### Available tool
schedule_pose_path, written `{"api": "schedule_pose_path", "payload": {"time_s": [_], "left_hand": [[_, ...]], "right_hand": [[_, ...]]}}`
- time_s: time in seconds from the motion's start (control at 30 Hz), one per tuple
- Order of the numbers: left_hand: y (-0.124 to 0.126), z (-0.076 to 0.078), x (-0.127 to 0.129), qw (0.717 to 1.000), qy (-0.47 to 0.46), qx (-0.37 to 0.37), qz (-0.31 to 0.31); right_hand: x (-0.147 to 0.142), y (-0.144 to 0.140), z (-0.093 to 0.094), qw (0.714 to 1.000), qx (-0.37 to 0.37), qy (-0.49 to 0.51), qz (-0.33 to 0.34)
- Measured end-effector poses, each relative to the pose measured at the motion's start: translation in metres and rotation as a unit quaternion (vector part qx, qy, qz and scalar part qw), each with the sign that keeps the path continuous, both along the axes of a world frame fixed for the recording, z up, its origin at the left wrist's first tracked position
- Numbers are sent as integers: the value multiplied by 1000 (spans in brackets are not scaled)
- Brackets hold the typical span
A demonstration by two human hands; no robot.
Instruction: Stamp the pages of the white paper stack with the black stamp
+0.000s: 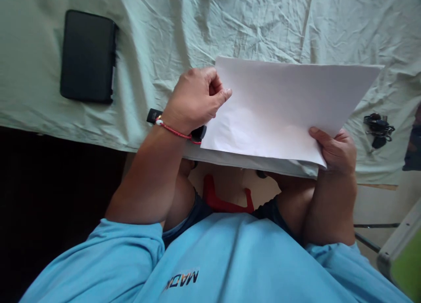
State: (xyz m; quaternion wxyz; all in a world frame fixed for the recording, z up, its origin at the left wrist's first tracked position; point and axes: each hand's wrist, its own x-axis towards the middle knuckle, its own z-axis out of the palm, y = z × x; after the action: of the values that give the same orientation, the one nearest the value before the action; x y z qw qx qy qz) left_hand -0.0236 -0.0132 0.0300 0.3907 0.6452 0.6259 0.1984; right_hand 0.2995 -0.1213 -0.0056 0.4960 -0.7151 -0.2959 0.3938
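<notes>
While my left hand [197, 99] curls into a loose fist at the upper left corner of the plain white rectangular sheet of paper [283, 110], its thumb and forefinger pinch that corner shut between them, wrist bent inward and the forearm slanting up from my light blue sleeve. A thin red cord bracelet [176, 132] crosses that wrist. My right hand [335, 151] grips the sheet's lower right corner, thumb laid flat on top and the other fingers tucked underneath (I cannot see them), with that forearm rising almost straight from my lap. The paper hangs tilted just above the near edge of the table, which is covered by a wrinkled pale green cloth [230, 26]. A small black object [199, 133] peeks out beneath my left wrist, touching the cloth; what it is I cannot tell. Well off to the left lies a flat black rectangular case [88, 56], and to the right, near the paper's far corner, a bunch of dark keys [378, 128].
</notes>
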Motion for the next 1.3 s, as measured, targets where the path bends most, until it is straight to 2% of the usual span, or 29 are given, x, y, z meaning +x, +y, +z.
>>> {"api": "schedule_pose_path", "payload": {"time_s": [0.17,0.43,0.6,0.8,1.03,1.17,1.3], "left_hand": [[0,2,0,1000,-9,-2,-6],[-1,2,0,1000,-8,-3,-11],[0,4,1,1000,7,-5,-5],[1,-3,1,1000,-13,-8,-22],[1,-5,3,1000,5,0,-16],[0,0,1,999,-34,14,-10],[-2,1,-4,994,-104,41,14]], "right_hand": [[-1,-1,-1,1000,-2,-22,8],[-4,-2,3,999,40,-16,3],[-3,0,1,999,28,-37,-4],[-5,3,-5,998,25,-58,-12],[-5,4,-6,999,36,-26,-16],[-9,4,-4,999,53,-2,-13],[-11,5,-4,998,50,-19,-19]]}}
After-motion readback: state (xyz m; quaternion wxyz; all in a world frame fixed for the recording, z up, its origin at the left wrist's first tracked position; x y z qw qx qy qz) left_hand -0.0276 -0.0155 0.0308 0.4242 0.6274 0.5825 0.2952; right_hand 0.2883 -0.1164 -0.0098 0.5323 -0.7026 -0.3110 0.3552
